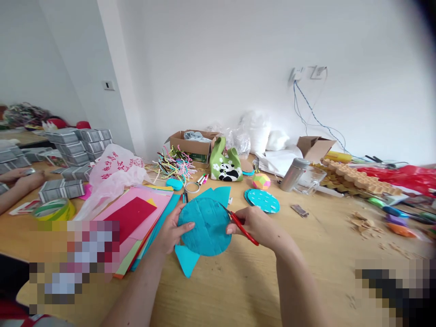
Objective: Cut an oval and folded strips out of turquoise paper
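My left hand (175, 229) grips the left edge of a round blue disc (206, 227), its thumb lying on the front face. Blue paper corners (187, 261) stick out beyond the disc at the lower left and upper right. In my right hand (254, 227) is a pair of scissors (243, 227) with red handles, the blades pointing at the disc's upper right edge. How far the blades are apart is too small to tell. Two blue discs with white flecks (264, 200) lie on the table behind my right hand.
Coloured paper sheets (132, 218) are stacked left of my hands, near yellow tape (56, 209). Behind stand a green panda bag (225, 163), pipe cleaners (173, 163) and a steel flask (294, 175). Egg trays (361, 177) lie right. Another person's hands (23, 179) are far left.
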`<state>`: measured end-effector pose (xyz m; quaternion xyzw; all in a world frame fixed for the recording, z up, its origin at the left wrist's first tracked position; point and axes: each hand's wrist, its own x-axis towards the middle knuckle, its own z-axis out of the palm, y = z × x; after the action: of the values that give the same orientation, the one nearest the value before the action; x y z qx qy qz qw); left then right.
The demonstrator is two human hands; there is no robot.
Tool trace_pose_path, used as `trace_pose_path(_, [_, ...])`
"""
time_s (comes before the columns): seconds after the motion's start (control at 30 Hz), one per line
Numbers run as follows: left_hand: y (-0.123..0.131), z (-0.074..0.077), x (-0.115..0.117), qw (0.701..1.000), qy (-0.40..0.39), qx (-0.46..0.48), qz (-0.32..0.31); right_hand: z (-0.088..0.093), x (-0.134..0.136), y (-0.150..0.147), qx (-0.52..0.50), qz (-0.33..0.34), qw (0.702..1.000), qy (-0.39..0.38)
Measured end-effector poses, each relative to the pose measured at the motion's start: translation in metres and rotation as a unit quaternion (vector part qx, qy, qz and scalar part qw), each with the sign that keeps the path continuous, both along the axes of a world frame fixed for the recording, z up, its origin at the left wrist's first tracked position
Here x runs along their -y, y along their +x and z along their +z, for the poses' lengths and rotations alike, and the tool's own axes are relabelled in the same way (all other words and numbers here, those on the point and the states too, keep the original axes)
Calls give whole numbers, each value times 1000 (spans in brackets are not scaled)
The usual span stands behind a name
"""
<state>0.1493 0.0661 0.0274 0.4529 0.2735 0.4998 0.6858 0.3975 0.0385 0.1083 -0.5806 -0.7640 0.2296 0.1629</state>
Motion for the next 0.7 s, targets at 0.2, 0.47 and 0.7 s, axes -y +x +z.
trace_pose_path(0.2, [-1,1,-1,1000,-1,7,7,-3,-1,2,-21,1,1000,-4])
trace_pose_path(0.47, [0,2,1,1000,-9,2,24,1,0,4,-22,11,998,-49])
trace_pose_path(0.7, [-3,-12,-4,998,34,-53,-16,1,2,5,14,20,999,-27])
